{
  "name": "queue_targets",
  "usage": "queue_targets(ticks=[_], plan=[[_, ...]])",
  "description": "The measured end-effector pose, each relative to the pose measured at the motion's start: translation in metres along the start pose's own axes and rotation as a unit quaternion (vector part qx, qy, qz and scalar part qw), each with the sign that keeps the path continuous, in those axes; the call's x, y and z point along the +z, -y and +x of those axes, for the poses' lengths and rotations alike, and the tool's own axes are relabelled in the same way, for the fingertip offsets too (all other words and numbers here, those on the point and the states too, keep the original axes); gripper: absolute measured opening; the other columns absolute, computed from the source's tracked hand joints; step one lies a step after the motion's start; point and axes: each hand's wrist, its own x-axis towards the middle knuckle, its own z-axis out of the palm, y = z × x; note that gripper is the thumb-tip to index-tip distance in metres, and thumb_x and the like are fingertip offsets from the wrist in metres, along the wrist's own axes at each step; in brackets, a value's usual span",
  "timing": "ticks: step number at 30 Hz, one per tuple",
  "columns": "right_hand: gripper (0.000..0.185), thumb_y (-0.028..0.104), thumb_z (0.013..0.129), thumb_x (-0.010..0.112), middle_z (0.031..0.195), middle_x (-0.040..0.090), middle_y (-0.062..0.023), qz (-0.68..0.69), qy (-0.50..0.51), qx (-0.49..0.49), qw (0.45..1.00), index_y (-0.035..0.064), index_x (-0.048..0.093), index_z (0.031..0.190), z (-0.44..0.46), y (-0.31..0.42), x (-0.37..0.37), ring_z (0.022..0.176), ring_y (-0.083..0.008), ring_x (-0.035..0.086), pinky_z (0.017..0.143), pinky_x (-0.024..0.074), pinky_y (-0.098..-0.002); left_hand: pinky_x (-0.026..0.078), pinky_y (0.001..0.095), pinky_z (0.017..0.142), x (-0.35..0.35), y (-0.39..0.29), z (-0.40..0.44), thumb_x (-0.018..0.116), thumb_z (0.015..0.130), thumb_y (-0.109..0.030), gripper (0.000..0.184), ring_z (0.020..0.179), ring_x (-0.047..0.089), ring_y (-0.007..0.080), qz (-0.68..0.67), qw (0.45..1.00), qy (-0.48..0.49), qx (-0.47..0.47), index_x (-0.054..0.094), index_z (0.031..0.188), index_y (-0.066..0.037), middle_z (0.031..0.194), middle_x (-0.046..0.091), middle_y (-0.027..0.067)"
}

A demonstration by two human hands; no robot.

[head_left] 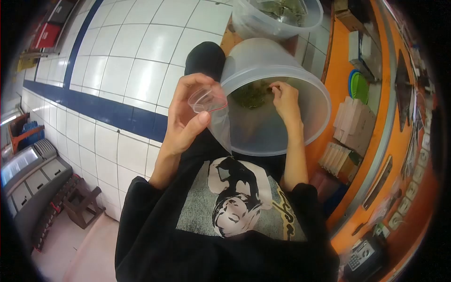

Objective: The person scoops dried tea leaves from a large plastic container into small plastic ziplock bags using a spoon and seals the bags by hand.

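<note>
Bag in one hand, other hand in the tub

So the big one is a cloudy plastic tub (268, 58), tipped with its mouth toward the person. Another tub (244, 23) sits just beyond it. Left hand (185, 110) is gripping a clear plastic bag (217, 110) with a red line by its mouth. Right hand (285, 98) is inside the tipped tub, fingers bunched by some green leafy stuff (251, 95); can't tell if they're pinching any.

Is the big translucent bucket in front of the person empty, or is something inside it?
Not empty: a green, leafy-looking clump shows inside the translucent bucket, and the right hand is reaching in beside it.
</note>
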Motion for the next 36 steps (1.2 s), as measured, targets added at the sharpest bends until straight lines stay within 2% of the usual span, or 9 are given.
queue_targets(ticks=[2,5,11,14,21,26,30,34,36], plan=[[0.015,0.002,0.085,0.054,0.090,0.064,-0.0220,0.066,0.081,0.068,0.992,-0.0014,0.066,0.094,0.002,0.006,-0.007,0.085,-0.0377,0.062,0.075,0.0477,-0.0418,0.043,0.0351,0.086,-0.002,0.001,-0.002,0.073,0.078,-0.041,0.069,0.098,0.054,0.0221,-0.001,1.000,0.015,-0.011,0.038,0.123,-0.001,0.103,0.052,0.0137],[0.013,0.001,0.084,0.056,0.090,0.065,-0.0209,-0.015,-0.043,-0.015,0.999,-0.0013,0.067,0.091,0.003,0.001,-0.013,0.084,-0.0368,0.063,0.075,0.0482,-0.0399,0.044,0.0365,0.092,-0.007,0.005,-0.002,0.067,0.082,-0.025,0.055,0.103,0.055,0.0211,-0.014,0.998,0.056,0.022,0.040,0.124,-0.001,0.107,0.056,0.0135],[0.015,-0.004,0.080,0.056,0.090,0.066,-0.0186,-0.028,0.184,0.083,0.979,-0.0020,0.067,0.090,0.000,0.016,-0.009,0.083,-0.0361,0.063,0.074,0.0485,-0.0396,0.044,0.0372,0.091,-0.004,0.004,-0.002,0.066,0.083,-0.025,0.054,0.103,0.055,0.0216,-0.027,0.998,0.057,0.023,0.040,0.123,-0.001,0.107,0.056,0.0133],[0.018,-0.006,0.077,0.056,0.091,0.066,-0.0189,-0.010,0.006,0.009,1.000,-0.0023,0.067,0.091,-0.003,0.008,-0.007,0.084,-0.0363,0.063,0.076,0.0487,-0.0397,0.044,0.0370,0.092,-0.004,0.005,-0.002,0.066,0.082,-0.024,0.054,0.103,0.055,0.0216,-0.033,0.997,0.061,0.021,0.040,0.123,-0.001,0.107,0.055,0.0131],[0.018,-0.003,0.080,0.056,0.095,0.065,-0.0206,-0.019,0.180,-0.041,0.983,-0.0025,0.068,0.093,-0.019,0.012,0.013,0.087,-0.0358,0.064,0.080,0.0502,-0.0378,0.043,0.0371,0.093,-0.005,0.005,-0.002,0.066,0.082,-0.024,0.055,0.103,0.055,0.0216,-0.027,0.997,0.062,0.024,0.039,0.124,-0.001,0.106,0.055,0.0132],[0.020,0.004,0.084,0.057,0.089,0.064,-0.0213,-0.010,-0.061,0.028,0.998,-0.0003,0.066,0.100,-0.017,0.026,0.004,0.083,-0.0381,0.063,0.075,0.0497,-0.0417,0.044,0.0379,0.093,-0.009,0.006,-0.002,0.066,0.082,-0.023,0.056,0.103,0.055,0.0221,-0.024,0.997,0.070,0.018,0.038,0.125,0.000,0.108,0.055,0.0139],[0.017,0.006,0.086,0.057,0.085,0.063,-0.0214,-0.011,0.033,-0.115,0.993,-0.0005,0.065,0.099,-0.025,0.013,0.036,0.074,-0.0370,0.063,0.069,0.0506,-0.0397,0.045,0.0383,0.092,-0.006,0.004,-0.001,0.066,0.083,-0.022,0.055,0.103,0.056,0.0231,-0.055,0.996,0.067,0.019,0.038,0.125,-0.001,0.109,0.054,0.0156],[0.016,0.003,0.085,0.057,0.084,0.063,-0.0198,0.066,-0.025,0.018,0.997,-0.0010,0.065,0.098,-0.023,0.035,0.018,0.076,-0.0353,0.063,0.069,0.0504,-0.0392,0.047,0.0390,0.089,-0.008,-0.005,-0.008,0.066,0.084,-0.019,0.049,0.099,0.057,0.0256,-0.035,0.997,0.041,0.058,0.039,0.121,-0.002,0.108,0.053,0.0182],[0.016,0.002,0.085,0.057,0.084,0.065,-0.0175,0.044,-0.058,-0.057,0.996,-0.0001,0.066,0.098,-0.018,0.026,0.027,0.073,-0.0310,0.064,0.066,0.0504,-0.0359,0.049,0.0392,0.085,-0.010,-0.006,-0.008,0.067,0.084,-0.019,0.040,0.096,0.058,0.0268,-0.003,0.994,0.044,0.105,0.042,0.111,-0.002,0.103,0.053,0.0185]])
